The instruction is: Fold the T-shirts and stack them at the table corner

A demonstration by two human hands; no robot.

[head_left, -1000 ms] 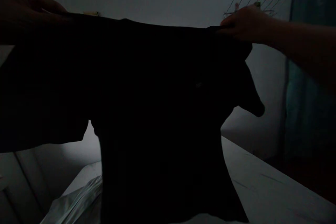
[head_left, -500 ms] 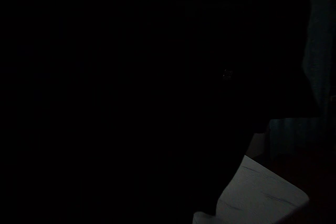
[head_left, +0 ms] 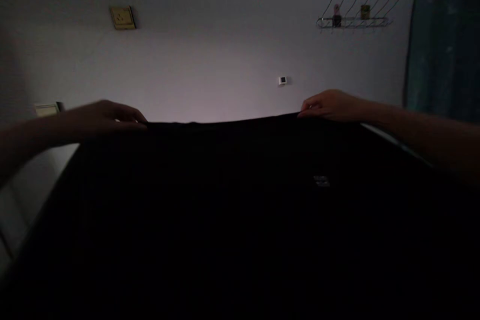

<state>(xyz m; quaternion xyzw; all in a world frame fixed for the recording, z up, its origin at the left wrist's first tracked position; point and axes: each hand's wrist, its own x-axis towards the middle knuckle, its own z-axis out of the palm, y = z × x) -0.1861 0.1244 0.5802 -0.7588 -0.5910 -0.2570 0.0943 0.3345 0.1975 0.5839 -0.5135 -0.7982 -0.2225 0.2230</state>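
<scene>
A large black T-shirt (head_left: 225,210) is stretched out in front of me and fills the lower part of the head view. It carries a small pale printed mark on its right half. At the left end of its top edge, my left hand (head_left: 107,117) pinches the fabric between thumb and fingers. My right hand (head_left: 330,105) grips the same edge further right, fingers closed. Between the two hands the edge runs nearly straight, with a slight sag. The dark cloth shows almost no folds and hides whatever lies behind it.
A pale wall (head_left: 210,60) stands behind the cloth. On it are a socket plate (head_left: 122,18), a small white square device (head_left: 282,80) and a wire rack (head_left: 354,22) with small items. A dark teal curtain (head_left: 442,35) hangs at the far right.
The black T-shirt, which covered most of the view, is now lower with its top edge showing. Both hands and the wall have come into sight; the white marbled tabletop is hidden.
</scene>
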